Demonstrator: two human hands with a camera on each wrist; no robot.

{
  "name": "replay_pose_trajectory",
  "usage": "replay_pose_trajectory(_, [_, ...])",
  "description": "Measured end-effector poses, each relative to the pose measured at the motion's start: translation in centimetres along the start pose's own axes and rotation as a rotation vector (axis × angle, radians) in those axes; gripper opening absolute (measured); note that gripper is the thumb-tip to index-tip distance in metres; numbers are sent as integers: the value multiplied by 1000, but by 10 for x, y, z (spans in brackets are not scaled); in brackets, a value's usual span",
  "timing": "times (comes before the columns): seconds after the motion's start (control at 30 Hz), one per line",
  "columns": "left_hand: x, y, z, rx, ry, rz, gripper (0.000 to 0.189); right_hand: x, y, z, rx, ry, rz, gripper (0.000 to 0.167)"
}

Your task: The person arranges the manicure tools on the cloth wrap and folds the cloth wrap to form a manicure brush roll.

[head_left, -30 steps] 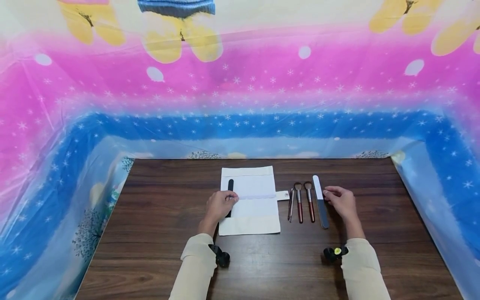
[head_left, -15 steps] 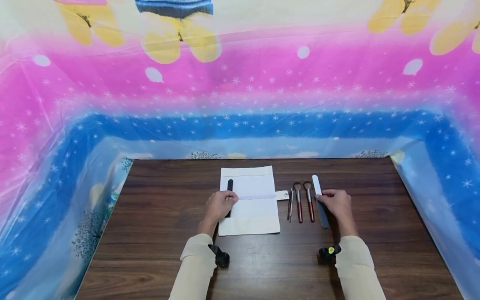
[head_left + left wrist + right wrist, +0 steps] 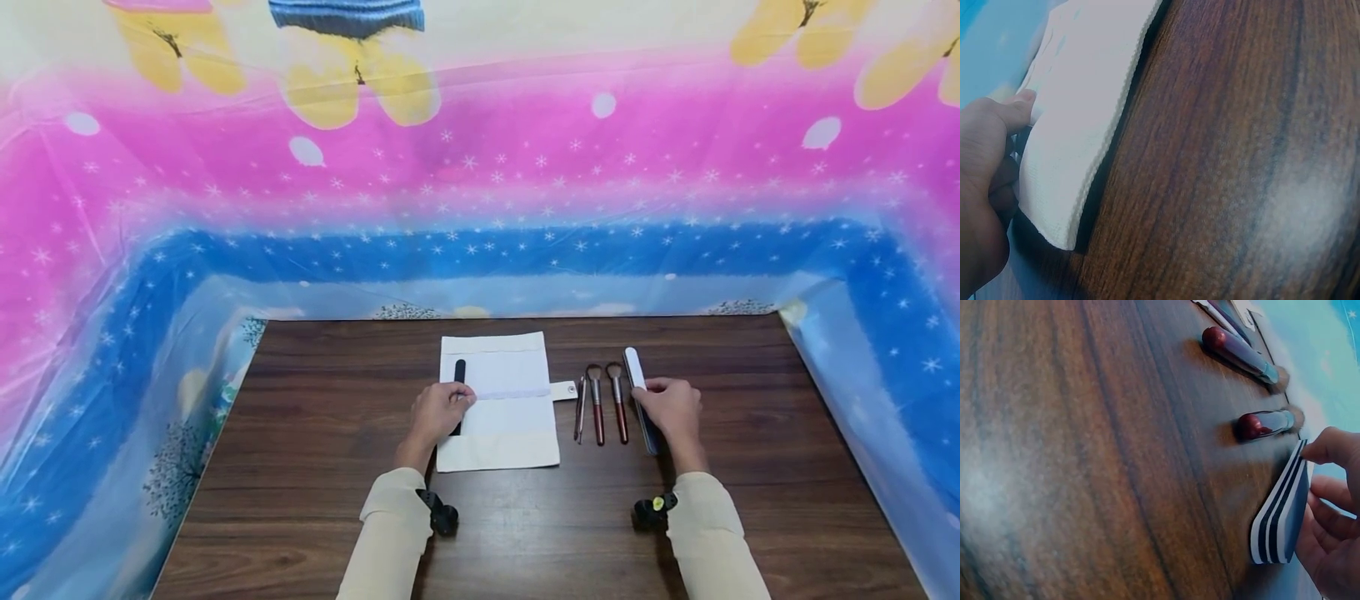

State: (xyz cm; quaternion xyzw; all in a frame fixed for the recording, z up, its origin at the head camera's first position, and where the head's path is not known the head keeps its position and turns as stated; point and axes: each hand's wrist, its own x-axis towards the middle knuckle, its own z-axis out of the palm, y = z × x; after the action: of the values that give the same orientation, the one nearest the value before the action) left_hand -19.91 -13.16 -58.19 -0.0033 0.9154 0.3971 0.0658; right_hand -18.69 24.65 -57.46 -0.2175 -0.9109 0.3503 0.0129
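Note:
A white fabric pouch [image 3: 513, 417] lies unfolded on the table, with a black nail file [image 3: 460, 372] upright along its left side. My left hand [image 3: 437, 414] grips the pouch's left edge; in the left wrist view the thumb lies on top of the cloth [image 3: 1079, 112] and the fingers are curled below. At the right of the row of tools, my right hand [image 3: 672, 410] pinches a long nail buffer [image 3: 632, 362], white at its far half and dark at its near half. In the right wrist view the buffer [image 3: 1280, 519] stands tilted, showing black and white layers along its side.
Two makeup brushes [image 3: 597, 408] with red-brown handles lie left of the buffer. Beside them are thin slender tools [image 3: 581, 408] near the pouch's snap tab [image 3: 564, 391]. A patterned cloth [image 3: 480, 250] hangs behind the dark wooden table [image 3: 525, 542].
My right hand has moved left from beside the nail buffer and taken hold of it; the buffer has tipped slightly. My left hand has stayed on the pouch's edge.

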Motion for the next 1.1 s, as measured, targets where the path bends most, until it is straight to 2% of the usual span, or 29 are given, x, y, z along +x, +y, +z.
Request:
replay_pose_trajectory(0.33, [0,-4,1,13,13,23,13,-2,-1,-3,82,57,38,41])
replay_pose_trajectory(0.43, [1,-4,1,14,12,22,12,-1,0,-3,120,52,37,42])
replay_pose_trajectory(0.53, [2,-4,1,16,10,24,13,0,1,-5,175,36,53,42])
replay_pose_trajectory(0.8, [2,-3,0,6,1,11,12,4,-2,-9,481,-76,145,49])
replay_pose_trajectory(1.1, [3,-2,0,10,3,7,12,3,-10,-15,542,-156,147,57])
